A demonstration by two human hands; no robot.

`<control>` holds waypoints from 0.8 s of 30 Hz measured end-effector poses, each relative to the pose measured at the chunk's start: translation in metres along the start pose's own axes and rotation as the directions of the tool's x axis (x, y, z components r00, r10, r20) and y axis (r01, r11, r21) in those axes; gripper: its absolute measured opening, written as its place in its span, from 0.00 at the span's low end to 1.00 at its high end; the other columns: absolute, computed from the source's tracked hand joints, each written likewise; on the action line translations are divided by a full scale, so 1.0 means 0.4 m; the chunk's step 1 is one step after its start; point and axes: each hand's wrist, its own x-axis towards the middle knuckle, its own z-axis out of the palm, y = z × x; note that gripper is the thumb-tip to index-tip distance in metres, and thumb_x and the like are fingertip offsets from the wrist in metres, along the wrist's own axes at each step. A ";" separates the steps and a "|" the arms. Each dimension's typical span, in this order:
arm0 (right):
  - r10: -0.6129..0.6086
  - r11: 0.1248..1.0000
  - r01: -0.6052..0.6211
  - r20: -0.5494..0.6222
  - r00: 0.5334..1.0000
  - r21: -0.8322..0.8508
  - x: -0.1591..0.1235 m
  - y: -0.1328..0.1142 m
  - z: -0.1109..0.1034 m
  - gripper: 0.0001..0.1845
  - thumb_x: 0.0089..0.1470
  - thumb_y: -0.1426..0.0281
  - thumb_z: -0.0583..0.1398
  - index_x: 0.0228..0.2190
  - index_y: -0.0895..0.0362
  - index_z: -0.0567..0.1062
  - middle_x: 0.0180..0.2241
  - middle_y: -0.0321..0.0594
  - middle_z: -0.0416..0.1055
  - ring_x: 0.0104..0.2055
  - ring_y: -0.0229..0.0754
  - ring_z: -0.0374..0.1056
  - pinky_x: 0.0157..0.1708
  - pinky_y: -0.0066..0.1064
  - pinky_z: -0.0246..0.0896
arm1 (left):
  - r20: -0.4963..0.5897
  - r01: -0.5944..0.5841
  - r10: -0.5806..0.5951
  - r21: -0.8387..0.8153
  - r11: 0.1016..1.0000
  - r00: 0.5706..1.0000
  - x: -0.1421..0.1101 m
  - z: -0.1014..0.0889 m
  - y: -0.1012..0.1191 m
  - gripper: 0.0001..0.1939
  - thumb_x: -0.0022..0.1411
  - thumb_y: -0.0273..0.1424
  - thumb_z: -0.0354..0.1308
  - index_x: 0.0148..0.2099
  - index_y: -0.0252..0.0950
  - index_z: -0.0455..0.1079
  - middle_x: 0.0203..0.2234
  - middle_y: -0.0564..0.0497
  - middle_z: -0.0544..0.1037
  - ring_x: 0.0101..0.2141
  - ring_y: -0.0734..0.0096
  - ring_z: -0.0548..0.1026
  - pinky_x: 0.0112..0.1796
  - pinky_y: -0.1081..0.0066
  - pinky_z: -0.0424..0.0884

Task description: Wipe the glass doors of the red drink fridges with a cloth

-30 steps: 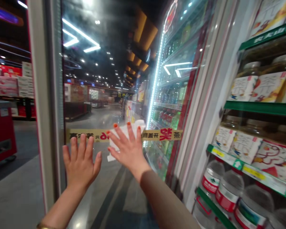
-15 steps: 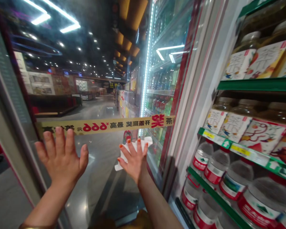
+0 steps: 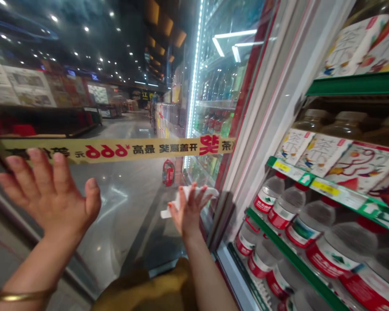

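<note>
A glass door (image 3: 126,194) stands in front of me, crossed by a yellow printed strip (image 3: 145,148) whose characters read in reverse. My left hand (image 3: 53,201) lies open on the glass at the left, fingers spread, its fingertips over the strip's left end. Lower and to the right, my right hand (image 3: 188,214) holds a white wipe (image 3: 214,193), tissue or thin cloth, pressed against the glass below the strip. The fingers are stretched over the wipe and hide part of it. A gold bangle (image 3: 26,295) circles my left wrist.
At the right, green-edged shelves (image 3: 353,83) carry bottled drinks and large water bottles (image 3: 303,233). The white door frame (image 3: 272,77) lies between them and the glass. Through the glass show an aisle floor (image 3: 123,125), stacked goods and a red-labelled pack (image 3: 168,172).
The right hand has slid the wipe down and rightward on the glass, away from the strip. In the view, the left hand has shifted left. The view has tilted down, showing more lower shelves.
</note>
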 end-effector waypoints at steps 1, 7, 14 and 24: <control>0.105 0.994 -0.104 -0.051 0.993 0.025 -0.017 0.028 0.002 0.47 0.70 0.60 0.61 0.80 0.45 0.45 0.82 0.56 0.32 0.82 0.76 0.17 0.62 0.97 0.39 | -0.022 -0.050 0.051 0.072 0.996 0.998 0.001 0.002 -0.002 0.45 0.72 0.53 0.54 0.83 0.56 0.39 0.82 0.61 0.37 0.79 0.31 0.36 0.73 0.26 0.32; 0.307 0.949 -0.299 -0.075 0.949 0.097 -0.007 -0.092 0.055 0.41 0.75 0.54 0.50 0.80 0.52 0.47 0.81 0.62 0.38 0.82 0.78 0.23 0.64 0.93 0.42 | -0.029 -0.198 0.211 0.238 0.951 0.977 0.005 0.001 0.001 0.41 0.79 0.50 0.48 0.83 0.50 0.35 0.82 0.55 0.36 0.79 0.33 0.39 0.73 0.21 0.39; 0.351 0.935 -0.349 -0.030 0.936 0.069 -0.174 -0.074 0.066 0.38 0.74 0.50 0.48 0.79 0.36 0.45 0.79 0.51 0.53 0.80 0.73 0.48 0.66 0.85 0.54 | -0.022 -0.194 0.204 0.214 0.957 0.979 -0.001 0.005 -0.013 0.44 0.77 0.48 0.52 0.84 0.44 0.38 0.82 0.49 0.38 0.79 0.35 0.36 0.74 0.22 0.36; 0.133 0.977 -0.150 0.118 0.984 0.150 -0.192 -0.175 0.141 0.37 0.70 0.46 0.55 0.75 0.34 0.58 0.76 0.49 0.61 0.78 0.78 0.51 0.63 0.90 0.53 | 0.010 -0.097 0.096 0.148 0.984 0.995 -0.002 -0.007 0.004 0.44 0.75 0.63 0.42 0.83 0.50 0.40 0.82 0.54 0.37 0.79 0.40 0.33 0.70 0.18 0.33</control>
